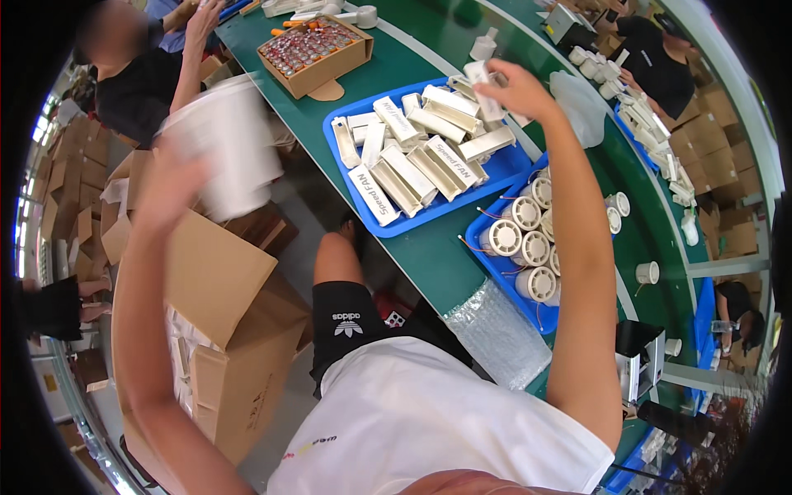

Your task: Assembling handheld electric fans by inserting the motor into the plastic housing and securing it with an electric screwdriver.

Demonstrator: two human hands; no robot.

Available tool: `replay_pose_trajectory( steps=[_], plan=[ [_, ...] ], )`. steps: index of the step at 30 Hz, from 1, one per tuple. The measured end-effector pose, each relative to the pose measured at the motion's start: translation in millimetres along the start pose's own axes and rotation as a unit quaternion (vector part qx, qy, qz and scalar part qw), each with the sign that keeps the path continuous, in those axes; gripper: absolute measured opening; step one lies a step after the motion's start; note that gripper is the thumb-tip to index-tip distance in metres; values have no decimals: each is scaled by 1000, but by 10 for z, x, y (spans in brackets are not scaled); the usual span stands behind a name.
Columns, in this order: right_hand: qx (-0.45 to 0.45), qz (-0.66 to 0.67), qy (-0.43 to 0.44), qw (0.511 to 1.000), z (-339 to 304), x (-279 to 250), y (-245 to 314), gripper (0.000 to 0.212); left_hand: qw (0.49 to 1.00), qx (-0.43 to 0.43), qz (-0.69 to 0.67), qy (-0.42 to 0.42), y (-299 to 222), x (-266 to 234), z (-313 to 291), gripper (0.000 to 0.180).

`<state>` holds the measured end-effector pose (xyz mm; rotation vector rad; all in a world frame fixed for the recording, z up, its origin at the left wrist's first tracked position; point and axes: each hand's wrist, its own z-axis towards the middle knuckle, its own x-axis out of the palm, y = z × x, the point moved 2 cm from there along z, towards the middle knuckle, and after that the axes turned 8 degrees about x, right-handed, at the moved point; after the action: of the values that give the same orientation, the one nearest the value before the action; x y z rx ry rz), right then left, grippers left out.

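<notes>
White plastic casing, pinched in the person's right hand, is over the blue tray's far edge; the left hand holds a blurred white object. A firm grip should prevent slipping.

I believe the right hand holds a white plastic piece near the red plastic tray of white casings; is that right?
The plastic tray is blue, as the head view shows; the right hand does hold a white plastic piece near it.

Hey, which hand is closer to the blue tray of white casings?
Right. The right hand is by the upper-right edge of the blue tray; the left hand, holding a blurred white container, is well to its left.
</notes>
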<state>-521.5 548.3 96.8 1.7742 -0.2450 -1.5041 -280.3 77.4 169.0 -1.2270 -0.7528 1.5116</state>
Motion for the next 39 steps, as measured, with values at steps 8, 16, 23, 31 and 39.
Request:
replay_pose_trajectory(
  steps=[8, 16, 23, 31, 39],
  plan=[
    [-38, -62, -112, 991, -706, 680, 470, 42, 983, -141, -57, 100, 728, 2031, 1492, 77],
    [-41, -102, -237, 965, -758, 1037, 629, 49, 976, -83, 192, 53, 955, 2147, 1529, 118],
    [-83, -122, -252, 957, -582, 809, 666, 43, 960, 11, 34, -278, 1310, 1623, 784, 54],
    [27, -327, -42, 944, 695, -8, -1087, 60, 915, 57, -229, -326, 1749, 1935, 551, 40],
    [164, -218, -28, 962, 1188, 376, -1135, 36, 898, 68, -231, -369, 1737, 1815, 396, 34]
  ],
)
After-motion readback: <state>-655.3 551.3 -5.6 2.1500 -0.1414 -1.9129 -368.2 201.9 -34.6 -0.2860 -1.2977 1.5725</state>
